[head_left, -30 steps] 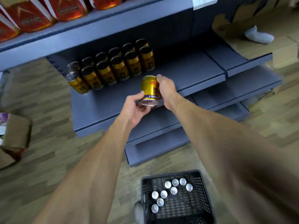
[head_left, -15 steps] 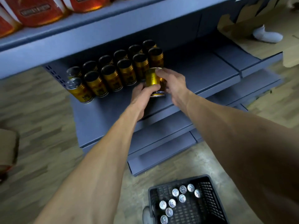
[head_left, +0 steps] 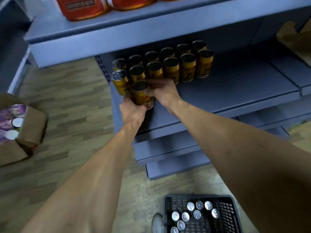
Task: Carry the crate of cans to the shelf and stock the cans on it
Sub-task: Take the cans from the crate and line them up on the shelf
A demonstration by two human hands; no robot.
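Wood-patterned flooring runs under a grey-blue shelf unit whose middle shelf carries two rows of gold cans standing upright toward its left and far side. On the shelf above sit red-orange packages.

Both hands meet on one gold can at the near left corner of that middle shelf, in front of the rows. This held can stands roughly upright with its dark top facing the camera; its base looks to be at the shelf surface, though whether it rests fully there cannot be told. It is just beside the silver-topped can at the left end of the front row.

The left hand wraps the can from the near left side, fingers curled around its lower body, the forearm reaching up from the near left. The right hand grips the can from the right, fingers bent across its upper side with the back of the hand showing, wrist angled left and the forearm stretching in from the near right.

On the floor near the person, a black crate holds several cans seen from above by their silver tops, clustered toward its left half. A grey shoe tip touches the crate's left edge. Far left, an open cardboard box holds purple items.
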